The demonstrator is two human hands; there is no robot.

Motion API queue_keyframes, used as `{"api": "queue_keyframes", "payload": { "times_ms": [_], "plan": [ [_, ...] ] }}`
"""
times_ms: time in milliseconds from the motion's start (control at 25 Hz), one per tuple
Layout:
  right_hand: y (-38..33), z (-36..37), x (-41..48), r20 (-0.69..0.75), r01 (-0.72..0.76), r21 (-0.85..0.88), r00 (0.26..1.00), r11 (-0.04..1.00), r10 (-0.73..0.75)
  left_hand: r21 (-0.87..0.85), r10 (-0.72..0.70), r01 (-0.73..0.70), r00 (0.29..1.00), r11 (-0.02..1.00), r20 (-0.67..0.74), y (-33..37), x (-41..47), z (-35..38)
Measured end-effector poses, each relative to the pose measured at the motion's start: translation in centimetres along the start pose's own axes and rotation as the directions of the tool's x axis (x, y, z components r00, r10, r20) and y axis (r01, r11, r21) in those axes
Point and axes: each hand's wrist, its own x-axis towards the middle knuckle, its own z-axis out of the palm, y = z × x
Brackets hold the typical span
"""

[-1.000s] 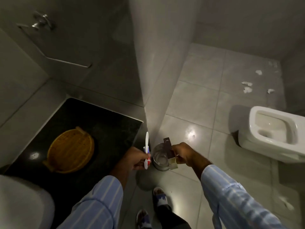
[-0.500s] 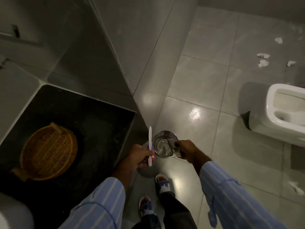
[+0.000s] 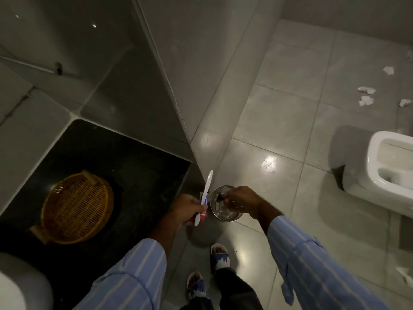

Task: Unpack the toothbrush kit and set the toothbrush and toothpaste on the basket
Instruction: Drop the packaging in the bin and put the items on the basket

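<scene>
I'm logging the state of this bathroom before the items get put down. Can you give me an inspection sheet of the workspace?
Surface: dark counter, bare apart from the basket.
Job's things: wicker basket holds nothing; toothbrush and a small toothpaste tube are both in the left hand, over the counter's edge.
Clutter: crumpled paper scraps on the floor tiles; metal bin on the floor below the hands.
Grippers: left hand shut on toothbrush and toothpaste; right hand over the bin, whether it holds anything cannot be told.
Cables: nothing seen.
Surroundings: white toilet at right, grey tiled walls, dim light.
</scene>
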Motion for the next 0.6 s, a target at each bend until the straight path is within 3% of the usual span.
{"api": "queue_keyframes", "payload": {
  "times_ms": [160,240,480,600],
  "plan": [
    [-5.5,0.8,-3.8,0.336,-0.017,0.165,0.941,0.986,-0.04,0.095,0.168,-0.167,0.986,0.981,-0.003,2.1,-2.5,-3.2],
    [-7.7,1.3,-5.6,0.449,0.018,0.146,0.89,0.989,-0.082,0.13,0.227,-0.219,0.973,0.967,-0.048,3.0,-4.1,-5.0],
    [-13.3,4.9,-9.9,0.494,0.171,0.06,0.851,0.983,-0.178,0.207,0.358,-0.33,0.927,0.921,-0.111,3.6,-9.7,-10.1],
    [-16.0,7.4,-11.4,0.51,0.203,0.028,0.839,0.979,-0.188,0.318,0.403,-0.325,0.888,0.89,-0.221,2.8,-12.2,-13.0]
  ]
}}
